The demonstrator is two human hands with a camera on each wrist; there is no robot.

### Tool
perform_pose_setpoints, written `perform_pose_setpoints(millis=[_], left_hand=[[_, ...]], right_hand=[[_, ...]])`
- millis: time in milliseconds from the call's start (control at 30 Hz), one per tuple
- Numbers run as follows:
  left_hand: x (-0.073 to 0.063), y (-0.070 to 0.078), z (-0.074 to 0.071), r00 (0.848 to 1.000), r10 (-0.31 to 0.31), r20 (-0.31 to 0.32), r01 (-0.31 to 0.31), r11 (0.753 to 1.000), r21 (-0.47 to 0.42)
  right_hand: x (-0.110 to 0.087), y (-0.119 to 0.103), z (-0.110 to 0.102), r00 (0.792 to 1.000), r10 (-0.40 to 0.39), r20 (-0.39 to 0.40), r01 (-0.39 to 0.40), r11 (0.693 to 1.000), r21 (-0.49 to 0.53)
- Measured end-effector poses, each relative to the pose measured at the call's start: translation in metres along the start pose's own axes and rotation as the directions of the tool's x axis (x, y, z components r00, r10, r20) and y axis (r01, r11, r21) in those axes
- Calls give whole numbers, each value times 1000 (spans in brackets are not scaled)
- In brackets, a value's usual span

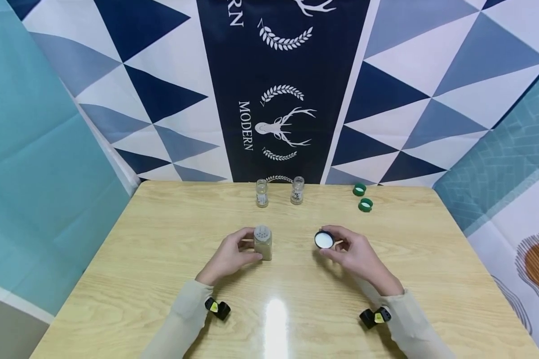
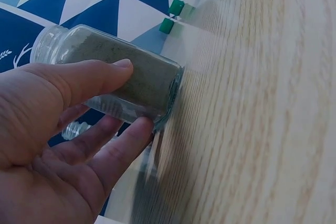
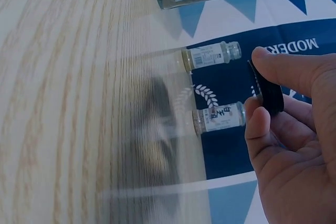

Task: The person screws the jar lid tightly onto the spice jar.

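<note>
My left hand [image 1: 232, 253] grips a square glass spice jar [image 1: 263, 248] upright on the table, thumb on one side and fingers on the other. Its top is a perforated shaker insert with no lid over it, and greyish-brown powder fills most of it in the left wrist view [image 2: 126, 69]. To the right, my right hand [image 1: 355, 252] pinches a round black lid [image 1: 324, 240] between thumb and fingers, above the tabletop. The lid's white inner face points toward the head camera. In the right wrist view the lid [image 3: 266, 88] appears edge-on.
Two small uncapped glass bottles [image 1: 262, 193] [image 1: 297, 190] with labels stand at the table's back edge. Right of them lie two green caps [image 1: 359, 189] [image 1: 366, 205]. A patterned cloth [image 1: 278, 70] hangs directly behind the wooden table [image 1: 161, 224].
</note>
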State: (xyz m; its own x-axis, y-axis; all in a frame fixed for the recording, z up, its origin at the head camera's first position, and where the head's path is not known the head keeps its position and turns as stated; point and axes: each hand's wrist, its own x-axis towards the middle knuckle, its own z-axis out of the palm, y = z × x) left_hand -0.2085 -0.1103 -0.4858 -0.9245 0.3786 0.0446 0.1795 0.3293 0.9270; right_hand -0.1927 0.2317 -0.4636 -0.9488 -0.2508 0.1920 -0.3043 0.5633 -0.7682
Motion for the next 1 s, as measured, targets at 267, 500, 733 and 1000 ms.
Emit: perform_pose_setpoints(millis=[267,500,733,1000], left_hand=[[1,1,1,1000,3,3,-3,1000,10],[-1,1,1,1000,1,13,-1,999,32],[-1,4,5,999,-34,20,34,999,24],[-1,7,7,999,-35,5,35,999,13]], right_hand=[[0,0,-2,1000,-4,13,3,1000,21],[-3,-2,0,1000,0,12,0,999,34],[-4,-1,0,1000,-4,15,3,999,40],[0,-3,-3,1000,-17,10,16,1000,17]])
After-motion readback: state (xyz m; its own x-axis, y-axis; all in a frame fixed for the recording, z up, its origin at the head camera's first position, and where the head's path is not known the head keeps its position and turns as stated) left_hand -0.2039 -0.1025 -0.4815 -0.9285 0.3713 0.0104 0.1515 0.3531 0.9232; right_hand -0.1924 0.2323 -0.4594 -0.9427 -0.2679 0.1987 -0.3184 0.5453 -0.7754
